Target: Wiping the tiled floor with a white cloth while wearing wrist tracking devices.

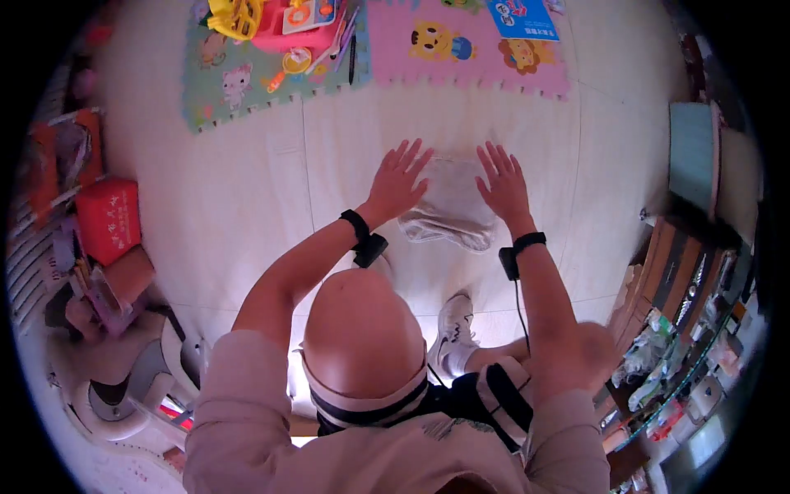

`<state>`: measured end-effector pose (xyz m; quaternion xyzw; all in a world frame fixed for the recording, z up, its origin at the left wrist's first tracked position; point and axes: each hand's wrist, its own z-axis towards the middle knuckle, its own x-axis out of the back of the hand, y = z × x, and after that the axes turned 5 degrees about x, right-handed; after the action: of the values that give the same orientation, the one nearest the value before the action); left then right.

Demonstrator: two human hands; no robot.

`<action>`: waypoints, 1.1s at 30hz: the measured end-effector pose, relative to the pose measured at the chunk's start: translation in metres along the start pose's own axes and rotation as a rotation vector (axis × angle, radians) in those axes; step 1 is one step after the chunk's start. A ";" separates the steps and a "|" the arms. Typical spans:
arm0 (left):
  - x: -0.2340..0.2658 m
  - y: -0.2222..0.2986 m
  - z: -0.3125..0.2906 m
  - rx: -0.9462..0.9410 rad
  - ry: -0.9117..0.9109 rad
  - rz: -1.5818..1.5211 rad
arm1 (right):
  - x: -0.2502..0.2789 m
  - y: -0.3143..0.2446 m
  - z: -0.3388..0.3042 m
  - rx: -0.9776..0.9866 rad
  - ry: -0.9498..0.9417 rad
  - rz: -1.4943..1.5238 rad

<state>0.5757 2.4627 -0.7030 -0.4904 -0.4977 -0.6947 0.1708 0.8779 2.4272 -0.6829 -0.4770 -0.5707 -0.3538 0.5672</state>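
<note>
A pale, whitish cloth (454, 198) lies on the light floor in front of my knees, its near edge bunched into folds. My left hand (398, 179) is spread at the cloth's left edge, fingers stretched forward. At its right edge my right hand (504, 183) is also spread, the fingers apart. Neither hand grips anything; whether the palms press on the cloth or hover just over it, I cannot tell. Both wrists wear black bands with small dark boxes, and a cable hangs from the right one.
Ahead are foam play mats (387, 49) with a pink toy tray (284, 33), a yellow basket (235, 16), pens and a blue booklet (523, 18). A red box (109, 221) stands at left. At right are a wooden cabinet (671, 267) and a cluttered glass surface. My shoe (454, 325) is near the cloth.
</note>
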 end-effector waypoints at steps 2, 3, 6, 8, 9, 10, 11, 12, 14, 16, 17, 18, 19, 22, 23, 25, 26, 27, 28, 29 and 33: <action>0.015 -0.006 -0.020 0.023 0.005 0.031 | -0.016 -0.020 -0.013 -0.030 0.020 0.034; 0.026 -0.010 -0.017 0.001 -0.016 0.036 | -0.025 -0.024 -0.014 0.023 -0.020 0.011; 0.062 -0.019 -0.029 0.011 -0.074 0.055 | -0.052 -0.054 -0.008 0.138 -0.053 0.039; 0.081 -0.022 -0.040 0.092 -0.101 -0.061 | -0.063 -0.078 -0.007 0.210 -0.046 0.076; 0.089 -0.024 -0.047 0.097 -0.097 -0.050 | -0.067 -0.087 -0.001 0.197 -0.036 0.078; 0.096 -0.025 -0.058 0.141 -0.106 -0.091 | -0.070 -0.094 0.003 0.183 -0.030 0.077; 0.100 -0.030 -0.068 0.194 -0.106 -0.128 | -0.074 -0.097 0.009 0.205 -0.023 0.079; 0.103 -0.038 -0.077 0.208 -0.093 -0.121 | -0.081 -0.099 0.010 0.224 -0.073 0.117; 0.102 -0.061 -0.091 0.154 -0.077 -0.065 | -0.094 -0.104 0.013 0.252 -0.124 0.143; 0.096 -0.091 -0.102 0.177 -0.007 -0.007 | -0.110 -0.109 0.020 0.253 0.021 0.116; 0.089 -0.102 -0.109 0.201 0.039 0.044 | -0.115 -0.117 0.023 0.256 0.007 0.111; 0.082 -0.113 -0.113 0.207 0.037 0.031 | -0.121 -0.126 0.029 0.244 0.053 0.139; 0.075 -0.125 -0.115 0.216 0.075 0.088 | -0.127 -0.137 0.036 0.231 0.101 0.168; 0.057 -0.146 -0.118 0.196 0.086 0.128 | -0.133 -0.195 0.071 0.231 0.069 0.129; 0.056 -0.156 -0.114 0.157 0.079 0.135 | -0.134 -0.215 0.091 0.229 0.066 0.128; 0.059 -0.182 -0.118 0.141 0.055 0.138 | -0.137 -0.265 0.126 0.273 0.138 0.193; 0.060 -0.193 -0.115 0.115 0.049 0.140 | -0.138 -0.285 0.147 0.255 0.179 0.248; 0.060 -0.203 -0.108 0.107 0.054 0.132 | -0.141 -0.297 0.168 0.251 0.180 0.235; 0.060 -0.212 -0.102 0.113 0.099 0.077 | -0.144 -0.307 0.188 0.267 0.186 0.182; 0.057 -0.219 -0.097 0.120 0.138 0.019 | -0.149 -0.313 0.204 0.280 0.187 0.129; 0.061 -0.279 -0.084 0.178 0.295 -0.024 | -0.153 -0.329 0.259 0.356 0.039 0.162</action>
<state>0.3019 2.5306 -0.7991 -0.3601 -0.5325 -0.7143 0.2766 0.4710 2.5533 -0.8159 -0.4065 -0.5729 -0.2097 0.6801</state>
